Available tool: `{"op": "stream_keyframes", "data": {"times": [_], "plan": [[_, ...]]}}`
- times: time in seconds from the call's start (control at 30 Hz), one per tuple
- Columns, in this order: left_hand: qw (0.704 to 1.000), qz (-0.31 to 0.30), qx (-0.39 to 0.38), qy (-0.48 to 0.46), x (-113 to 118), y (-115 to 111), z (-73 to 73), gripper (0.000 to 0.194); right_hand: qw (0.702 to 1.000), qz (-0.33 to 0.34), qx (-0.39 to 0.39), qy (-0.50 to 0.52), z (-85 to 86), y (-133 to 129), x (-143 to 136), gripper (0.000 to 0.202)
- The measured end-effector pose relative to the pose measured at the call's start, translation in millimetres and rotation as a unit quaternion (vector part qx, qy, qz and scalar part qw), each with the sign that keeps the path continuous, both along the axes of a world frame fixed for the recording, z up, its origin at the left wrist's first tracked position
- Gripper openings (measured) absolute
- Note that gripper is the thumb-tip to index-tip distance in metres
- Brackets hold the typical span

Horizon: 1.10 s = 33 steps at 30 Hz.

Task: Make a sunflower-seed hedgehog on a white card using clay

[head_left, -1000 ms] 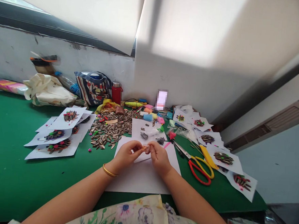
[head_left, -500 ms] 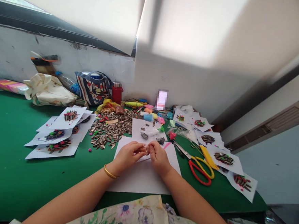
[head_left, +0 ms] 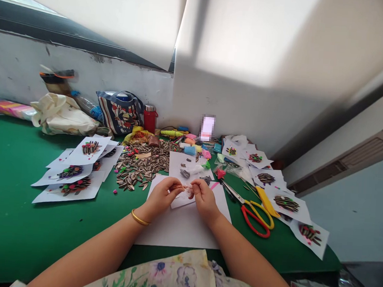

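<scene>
Over the white paper (head_left: pixel 185 230) my left hand (head_left: pixel 164 196) and my right hand (head_left: pixel 203 201) meet almost fingertip to fingertip. Between them they pinch a small clear plastic wrapping (head_left: pixel 187 192) with something pinkish in it; its contents are too small to name. A gold bracelet (head_left: pixel 139 217) circles my left wrist. Just beyond the hands, a smaller white sheet (head_left: pixel 177 161) bears grey clay lumps (head_left: pixel 185 173) and a few seeds. To the left of that sheet spreads a heap of striped sunflower seeds (head_left: pixel 144 168).
Seed-picture cards (head_left: pixel 89 150) lie piled at left, others (head_left: pixel 287 203) at right. Scissors (head_left: pixel 258 216) with red and yellow handles rest right of my right hand. Coloured clay packs (head_left: pixel 189 150), a red bottle (head_left: pixel 149 119), a patterned bag (head_left: pixel 119 114) and a cream bag (head_left: pixel 64 116) stand along the wall.
My fingertips have drawn slightly apart, and more of the clear wrapping shows between them. My left hand has shifted a little to the left.
</scene>
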<state>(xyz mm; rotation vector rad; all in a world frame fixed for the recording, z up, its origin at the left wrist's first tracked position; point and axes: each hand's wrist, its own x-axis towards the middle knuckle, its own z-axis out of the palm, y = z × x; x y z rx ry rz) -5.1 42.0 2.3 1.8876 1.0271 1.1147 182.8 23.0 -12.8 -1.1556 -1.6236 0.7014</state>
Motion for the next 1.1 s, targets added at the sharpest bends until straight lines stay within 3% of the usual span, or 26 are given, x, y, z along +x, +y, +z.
{"op": "stream_keyframes", "data": {"times": [0.1, 0.27, 0.4, 0.57, 0.73, 1.1], "plan": [[1.0, -0.012, 0.002, -0.02, 0, 2, -3.0, 0.017, 1.0, 0.008, -0.002, 0.01, -0.5, 0, 1, 0.023], [0.998, -0.029, 0.048, 0.025, -1, 2, 0.4, 0.019, 1.0, 0.022, -0.001, 0.016, -0.9, -1, -1, 0.024], [0.999, -0.031, 0.014, 0.019, -1, 0, 2.1, 0.019, 0.999, 0.031, -0.01, 0.023, -0.9, -1, -1, 0.024], [1.0, 0.01, -0.005, 0.016, -3, 3, -1.2, 0.021, 1.0, 0.019, -0.014, 0.02, 0.2, -2, 0, 0.025], [0.997, -0.009, -0.056, -0.047, -2, 5, -8.2, 0.03, 1.0, 0.014, -0.013, 0.022, 1.0, -2, 0, 0.024], [0.998, -0.007, -0.06, -0.017, -2, 4, -2.4, 0.023, 0.999, 0.032, -0.016, 0.024, 0.0, -2, -1, 0.025]]}}
